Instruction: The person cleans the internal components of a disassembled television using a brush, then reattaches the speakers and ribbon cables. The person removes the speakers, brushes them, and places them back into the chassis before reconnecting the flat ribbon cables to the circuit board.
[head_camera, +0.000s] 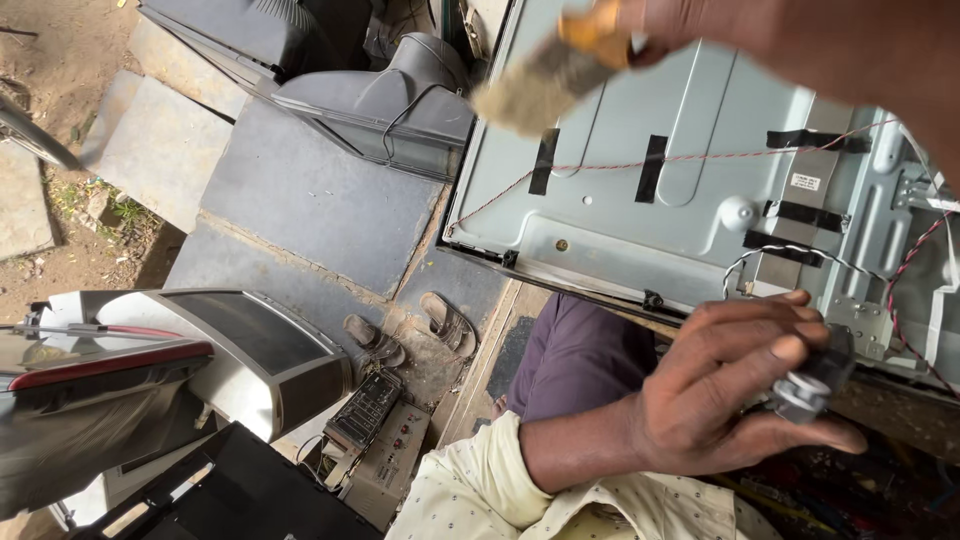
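Note:
My right hand (800, 40) reaches in at the top right, closed on a brush (550, 75) with an orange handle and dusty pale bristles. The bristles hover blurred over the upper left corner of a grey metal screen back panel (620, 215). Black tape strips and twisted red-white wires (700, 157) cross that panel. My left hand (720, 390), in a cream patterned sleeve, is at the panel's lower edge. It grips a small dark part with a grey-white round cap (805, 390). Black-white wires (780, 250) run just above it.
Old tube televisions stand at the top (400, 110) and lower left (250, 350). A pair of worn sandals (410, 335) lies on the dark stone slab. A vented electronics box (370, 420) sits below them. Purple trousers (580, 350) show under the panel. Bare dirt lies far left.

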